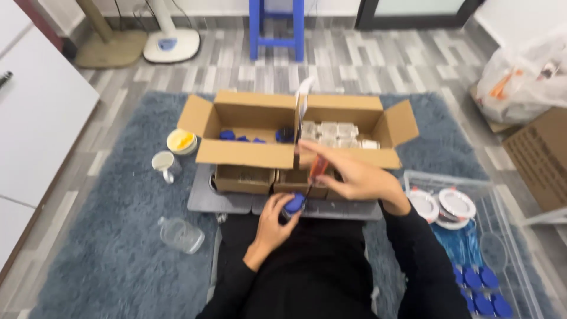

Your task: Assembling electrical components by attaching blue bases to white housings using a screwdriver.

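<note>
Blue-capped jar (pixel 293 205) sits in your left hand (pixel 273 223), low in front of your lap, with the fingers wrapped round it just below the grey tray (pixel 230 202). Your right hand (pixel 351 176) hovers above and to the right of it, fingers pinched on a thin orange-red piece (pixel 318 166) that is too blurred to name; the two hands are near each other but not touching. Just beyond them, small brown boxes (pixel 243 179) stand in a row on the grey tray, and behind those an open cardboard box (pixel 248 152) is split by a divider, with blue caps (pixel 236 136) in its left half and clear jars (pixel 333 133) in its right. To your left on the grey rug (pixel 118 236) lie a clear jar on its side (pixel 181 234), a white cup (pixel 165 163) and a tub of yellow stuff (pixel 181 141). To your right a clear bin (pixel 508 236) holds white-rimmed lids (pixel 449 204) and more blue caps (pixel 481 292)
</note>
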